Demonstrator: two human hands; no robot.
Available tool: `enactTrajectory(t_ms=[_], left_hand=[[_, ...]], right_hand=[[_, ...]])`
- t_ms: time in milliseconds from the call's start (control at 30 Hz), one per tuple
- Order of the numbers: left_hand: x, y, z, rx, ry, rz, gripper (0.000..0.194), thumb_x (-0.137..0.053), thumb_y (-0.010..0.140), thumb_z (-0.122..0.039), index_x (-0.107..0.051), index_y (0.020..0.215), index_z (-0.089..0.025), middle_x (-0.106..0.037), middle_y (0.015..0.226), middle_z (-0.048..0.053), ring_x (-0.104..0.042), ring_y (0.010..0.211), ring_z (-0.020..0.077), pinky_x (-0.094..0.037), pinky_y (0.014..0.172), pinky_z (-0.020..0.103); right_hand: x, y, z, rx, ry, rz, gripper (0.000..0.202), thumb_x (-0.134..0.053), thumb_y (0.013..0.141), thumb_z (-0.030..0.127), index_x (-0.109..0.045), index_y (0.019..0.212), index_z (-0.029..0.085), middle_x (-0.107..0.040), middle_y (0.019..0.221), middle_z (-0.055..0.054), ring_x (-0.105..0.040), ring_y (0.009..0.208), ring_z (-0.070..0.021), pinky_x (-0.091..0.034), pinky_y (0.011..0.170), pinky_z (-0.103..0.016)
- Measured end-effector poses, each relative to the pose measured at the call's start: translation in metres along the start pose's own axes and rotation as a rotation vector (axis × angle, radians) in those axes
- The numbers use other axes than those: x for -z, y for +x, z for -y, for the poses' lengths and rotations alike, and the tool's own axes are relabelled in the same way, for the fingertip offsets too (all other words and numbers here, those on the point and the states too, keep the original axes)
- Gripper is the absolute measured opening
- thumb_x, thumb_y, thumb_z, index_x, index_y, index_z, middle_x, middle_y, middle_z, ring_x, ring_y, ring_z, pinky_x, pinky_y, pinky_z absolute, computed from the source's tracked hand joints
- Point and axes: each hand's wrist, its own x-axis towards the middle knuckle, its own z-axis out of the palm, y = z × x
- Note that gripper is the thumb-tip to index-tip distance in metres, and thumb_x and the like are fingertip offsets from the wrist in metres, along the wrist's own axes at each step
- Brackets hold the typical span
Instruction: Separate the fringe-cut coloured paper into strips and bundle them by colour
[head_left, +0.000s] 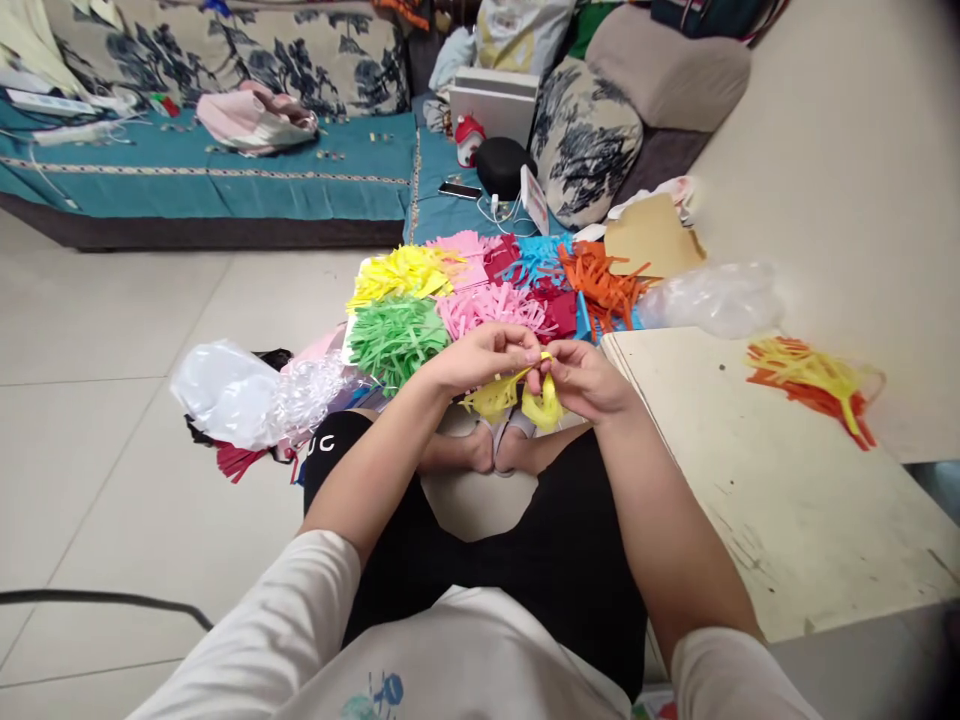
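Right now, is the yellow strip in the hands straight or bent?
Bent: the yellow strip curves into a loop beside the right hand.

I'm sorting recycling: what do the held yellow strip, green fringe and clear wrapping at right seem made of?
Yellow strip: thin tissue paper or perhaps film, fairly matte, crumpled. Green fringe: likely matte paper, cut into curling strips. Clear wrapping: probably plastic film, glossy, see-through, with highlights.

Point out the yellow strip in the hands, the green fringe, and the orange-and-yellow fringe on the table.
yellow strip [493, 398]: head view, on its hanging left part
green fringe [397, 340]: head view, middle of the pile
orange-and-yellow fringe [814, 376]: head view, on its yellow strands
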Motion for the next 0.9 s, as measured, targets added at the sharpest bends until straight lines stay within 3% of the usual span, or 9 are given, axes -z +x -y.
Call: enactTrajectory(t_ms=[133,267,433,700,900], left_hand=[[-0.009,0.004,0.013,-0.064,-0.078,-0.066,0.06,-0.11,0.082,-0.067,-0.08,0.092,-0.016,-0.084,0.081,0.006,-0.083,0.079,0.0186,-0.064,0.082,0.029],[-0.01,0.0,0.034,-0.042,-0.264,-0.055,0.058,-0.117,0.077,-0.055,-0.085,0.104,-0.014,-0.087,0.086,0.008,-0.086,0.082,0.02,-0.066,0.084,0.029],[-0.008,-0.008,0.053,0.001,-0.422,-0.159,0.059,-0.122,0.069,-0.038,-0.082,0.106,-0.015,-0.089,0.091,0.006,-0.084,0.077,0.0157,-0.066,0.081,0.025],[-0.021,-0.009,0.052,-0.017,-0.486,-0.32,0.059,-0.122,0.065,-0.034,-0.079,0.103,-0.019,-0.084,0.087,-0.002,-0.082,0.074,0.0127,-0.065,0.077,0.023],[-0.028,-0.013,0.045,-0.015,-0.469,-0.31,0.059,-0.121,0.066,-0.037,-0.074,0.096,-0.019,-0.078,0.079,-0.005,-0.076,0.07,0.0114,-0.062,0.074,0.024]], right_hand=[[0.0,-0.008,-0.008,0.065,0.074,-0.167,0.053,-0.115,0.078,0.057,-0.076,0.092,0.024,-0.077,0.081,0.001,-0.079,0.078,-0.0195,-0.067,0.079,-0.035],[-0.005,-0.011,-0.015,0.129,0.133,-0.277,0.061,-0.118,0.072,0.059,-0.072,0.094,0.025,-0.074,0.083,0.003,-0.075,0.071,-0.0178,-0.069,0.072,-0.036],[-0.012,-0.011,-0.023,0.147,0.149,-0.333,0.061,-0.119,0.072,0.054,-0.07,0.098,0.028,-0.075,0.088,0.004,-0.075,0.075,-0.0175,-0.075,0.083,-0.04],[-0.011,-0.013,-0.027,0.154,0.04,-0.326,0.071,-0.12,0.07,0.051,-0.068,0.115,0.032,-0.08,0.098,0.003,-0.083,0.086,-0.0217,-0.075,0.086,-0.039],[-0.012,-0.012,-0.032,0.21,-0.041,-0.395,0.069,-0.118,0.071,0.057,-0.069,0.113,0.033,-0.08,0.098,0.001,-0.083,0.09,-0.0232,-0.074,0.086,-0.039]])
